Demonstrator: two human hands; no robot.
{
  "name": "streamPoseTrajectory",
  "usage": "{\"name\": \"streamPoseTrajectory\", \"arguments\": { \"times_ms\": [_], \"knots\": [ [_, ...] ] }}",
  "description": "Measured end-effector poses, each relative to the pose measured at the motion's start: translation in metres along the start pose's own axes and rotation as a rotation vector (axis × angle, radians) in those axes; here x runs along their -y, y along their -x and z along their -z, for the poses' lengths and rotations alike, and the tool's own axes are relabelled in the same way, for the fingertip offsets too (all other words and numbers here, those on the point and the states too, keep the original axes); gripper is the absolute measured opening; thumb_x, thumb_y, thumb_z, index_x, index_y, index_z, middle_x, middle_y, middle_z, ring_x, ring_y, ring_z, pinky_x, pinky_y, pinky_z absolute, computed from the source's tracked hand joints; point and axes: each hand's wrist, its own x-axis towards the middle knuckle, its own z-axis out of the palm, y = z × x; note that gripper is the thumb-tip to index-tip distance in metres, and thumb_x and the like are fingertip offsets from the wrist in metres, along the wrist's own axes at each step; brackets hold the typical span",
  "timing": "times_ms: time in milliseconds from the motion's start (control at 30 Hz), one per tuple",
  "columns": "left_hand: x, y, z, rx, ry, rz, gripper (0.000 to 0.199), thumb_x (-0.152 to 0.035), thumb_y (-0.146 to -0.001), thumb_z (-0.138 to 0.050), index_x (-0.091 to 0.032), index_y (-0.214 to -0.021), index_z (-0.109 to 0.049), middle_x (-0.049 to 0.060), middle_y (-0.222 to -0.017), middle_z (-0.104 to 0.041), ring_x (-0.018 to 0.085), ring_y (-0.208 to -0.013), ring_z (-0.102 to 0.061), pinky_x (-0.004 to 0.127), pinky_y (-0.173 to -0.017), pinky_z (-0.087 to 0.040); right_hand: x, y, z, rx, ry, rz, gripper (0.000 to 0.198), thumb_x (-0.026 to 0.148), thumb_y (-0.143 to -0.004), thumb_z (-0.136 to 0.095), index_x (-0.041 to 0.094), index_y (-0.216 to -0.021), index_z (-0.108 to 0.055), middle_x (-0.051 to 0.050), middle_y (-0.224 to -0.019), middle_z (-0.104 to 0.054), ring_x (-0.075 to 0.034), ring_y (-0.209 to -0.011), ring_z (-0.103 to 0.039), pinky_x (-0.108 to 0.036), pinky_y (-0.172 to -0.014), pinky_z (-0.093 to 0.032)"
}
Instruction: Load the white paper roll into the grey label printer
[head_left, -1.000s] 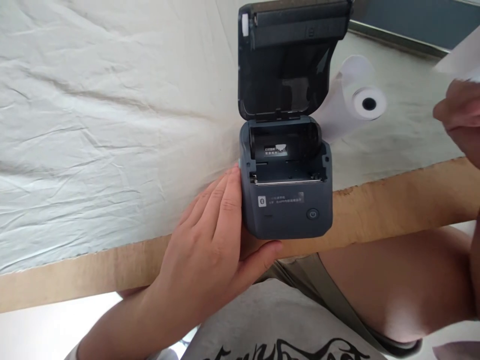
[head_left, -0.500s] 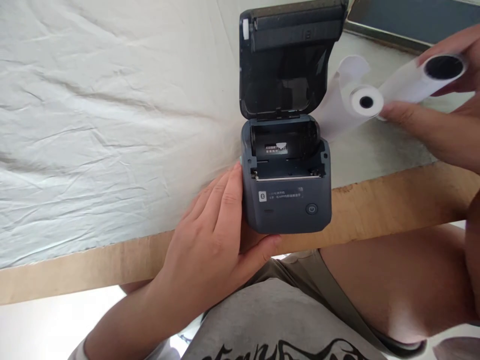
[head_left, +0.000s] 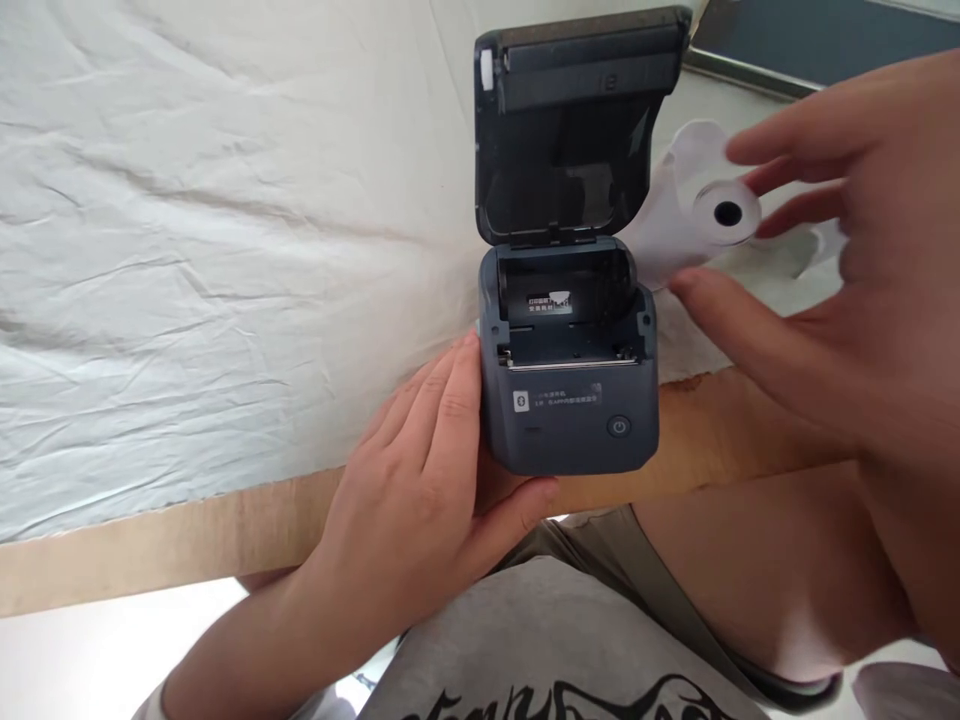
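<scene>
A dark blue label printer (head_left: 570, 430) stands at the table's front edge, its black lid (head_left: 566, 150) raised. Its paper bay (head_left: 551, 290) shows a small printed sticker and no roll. My left hand (head_left: 420, 470) grips the printer from the left, fingers along its side and thumb below the front. To the right of the printer is a white paper roll (head_left: 679, 225) with a dark core hole and a loose end curling up. Around this roll my right hand (head_left: 817, 220) is spread, thumb and fingers apart; whether a fingertip touches it, I cannot tell.
A flat dark-screened device (head_left: 832, 45) lies at the back right. Wrinkled pale cloth (head_left: 225, 250) covers the table, and the bare wooden edge (head_left: 247, 525) runs along the front. Something whitish (head_left: 821, 245) shows partly behind my right hand.
My right hand has let go of the wide-cored white roll, moved left and opened around the other roll. That released roll is mostly or wholly hidden now. My left hand stays on the printer.
</scene>
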Motion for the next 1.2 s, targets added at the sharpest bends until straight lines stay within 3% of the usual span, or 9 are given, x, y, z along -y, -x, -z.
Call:
{"name": "streamPoseTrajectory", "arguments": {
  "times_ms": [100,200,367,467,633,800,967,1100,1200],
  "knots": [
    [0.0,0.001,0.001,0.012,-0.01,0.005,0.078,-0.058,-0.127,-0.052,0.0,-0.177,-0.041,0.036,-0.169,-0.071,0.042,-0.164,-0.071,0.055,-0.136,-0.063,-0.005,-0.007,-0.013,0.012,0.124,0.122,0.049,0.044,-0.114,-0.071,0.031,-0.161,-0.065,-0.006,-0.152,-0.069,-0.022,-0.147,-0.07,-0.053,-0.126,-0.065],
    [-0.001,0.0,0.002,0.017,-0.007,0.004,0.079,-0.058,-0.127,-0.052,0.001,-0.177,-0.04,0.036,-0.168,-0.071,0.041,-0.164,-0.071,0.055,-0.137,-0.063,-0.016,-0.012,-0.019,0.038,-0.087,0.143,0.046,0.042,-0.111,-0.073,0.032,-0.155,-0.067,-0.005,-0.138,-0.071,-0.012,-0.123,-0.073,-0.043,-0.115,-0.068],
    [-0.003,0.0,0.0,0.017,0.02,0.009,0.079,-0.056,-0.126,-0.057,0.0,-0.179,-0.038,0.035,-0.172,-0.068,0.041,-0.167,-0.068,0.055,-0.138,-0.06,-0.027,-0.021,-0.027,0.089,-0.175,0.131,0.036,0.041,-0.103,-0.072,0.026,-0.135,-0.067,-0.003,-0.126,-0.069,-0.006,-0.097,-0.06,-0.027,-0.081,-0.053],
    [-0.002,0.0,0.001,0.026,0.035,0.015,0.081,-0.055,-0.124,-0.06,0.001,-0.179,-0.038,0.035,-0.174,-0.066,0.042,-0.169,-0.066,0.054,-0.14,-0.058,-0.027,-0.024,-0.029,0.116,-0.168,0.113,0.029,0.037,-0.1,-0.07,0.024,-0.126,-0.067,-0.001,-0.121,-0.07,-0.005,-0.094,-0.057,-0.03,-0.084,-0.049],
    [-0.003,0.0,0.002,0.023,0.017,0.01,0.078,-0.054,-0.125,-0.058,0.003,-0.177,-0.04,0.035,-0.172,-0.068,0.04,-0.167,-0.068,0.052,-0.14,-0.059,-0.025,-0.021,-0.029,0.133,-0.171,0.127,0.047,0.027,-0.09,-0.062,0.028,-0.137,-0.063,-0.002,-0.129,-0.068,-0.006,-0.092,-0.053,-0.029,-0.081,-0.046],
    [-0.005,0.001,-0.002,0.0,-0.015,0.012,0.079,-0.058,-0.127,-0.053,0.001,-0.178,-0.039,0.034,-0.174,-0.067,0.04,-0.169,-0.067,0.054,-0.14,-0.058,-0.024,-0.021,-0.029,0.147,-0.137,0.151,0.037,0.034,-0.101,-0.065,0.028,-0.137,-0.065,-0.002,-0.131,-0.067,-0.012,-0.112,-0.062,-0.045,-0.114,-0.059],
    [-0.004,0.002,-0.003,0.007,0.015,0.024,0.081,-0.055,-0.125,-0.06,-0.003,-0.181,-0.035,0.034,-0.178,-0.064,0.042,-0.17,-0.066,0.059,-0.139,-0.059,-0.027,-0.021,-0.032,0.125,-0.176,0.14,0.049,0.027,-0.095,-0.062,0.027,-0.144,-0.059,-0.003,-0.124,-0.062,-0.009,-0.1,-0.055,-0.03,-0.086,-0.048],
    [-0.004,0.002,-0.002,0.029,0.048,0.039,0.083,-0.051,-0.121,-0.066,-0.009,-0.185,-0.031,0.031,-0.181,-0.063,0.044,-0.17,-0.065,0.063,-0.138,-0.06,-0.027,-0.022,-0.031,0.157,-0.157,0.128,0.046,0.018,-0.088,-0.065,0.026,-0.133,-0.066,-0.003,-0.113,-0.06,-0.009,-0.095,-0.052,-0.034,-0.092,-0.051],
    [-0.004,0.001,-0.001,0.023,0.055,0.044,0.082,-0.052,-0.122,-0.066,-0.01,-0.184,-0.033,0.03,-0.18,-0.064,0.043,-0.169,-0.066,0.061,-0.138,-0.06,-0.029,-0.024,-0.028,0.152,-0.142,0.085,0.032,0.035,-0.099,-0.077,0.025,-0.128,-0.069,-0.003,-0.106,-0.056,-0.009,-0.089,-0.047,-0.034,-0.088,-0.053]
  ]
}}
